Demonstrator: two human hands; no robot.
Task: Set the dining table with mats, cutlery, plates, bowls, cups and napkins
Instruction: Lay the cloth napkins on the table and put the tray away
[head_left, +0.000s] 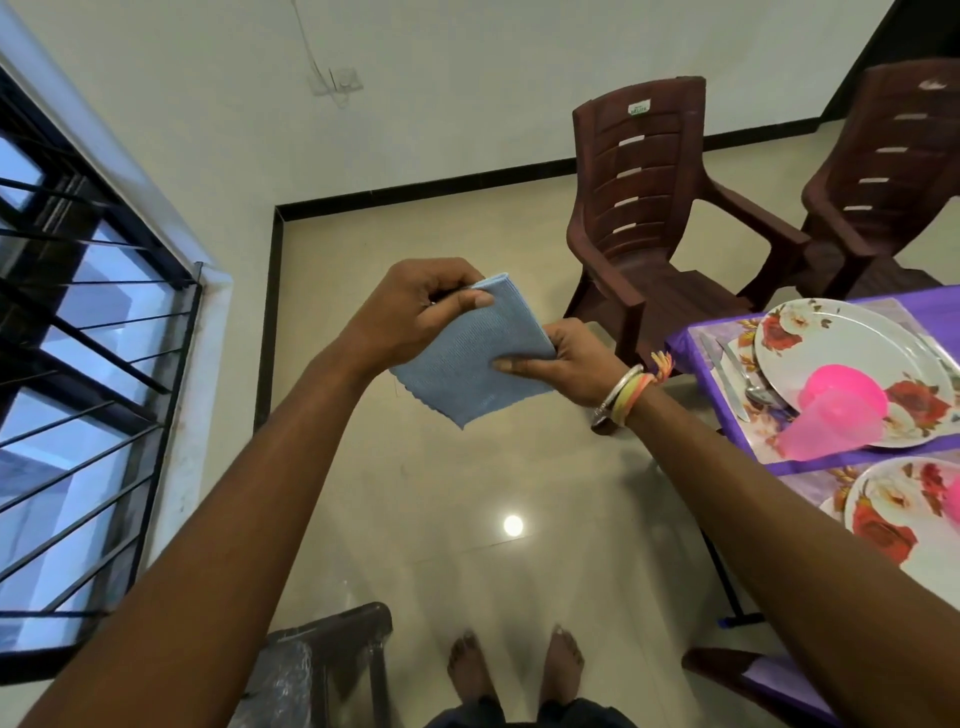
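A folded light-blue cloth napkin (470, 353) is held in the air over the floor, left of the table. My left hand (421, 312) pinches its upper corner with thumb on top. My right hand (561, 358) grips its right edge. On the table (685, 353) at the right, a floral mat (737, 332) carries a white flowered plate (831, 332), a pink bowl (852, 387) and a pink cup (831, 426) lying on the plate, with cutlery (732, 374) to the plate's left. A second flowered plate (893, 509) sits nearer me.
Two brown plastic chairs (654, 218) (883, 171) stand at the table's far side. A third chair's edge (737, 670) shows at the bottom right. A dark stool with plastic wrap (322, 660) is by my bare feet (514, 665). A barred window (78, 364) fills the left.
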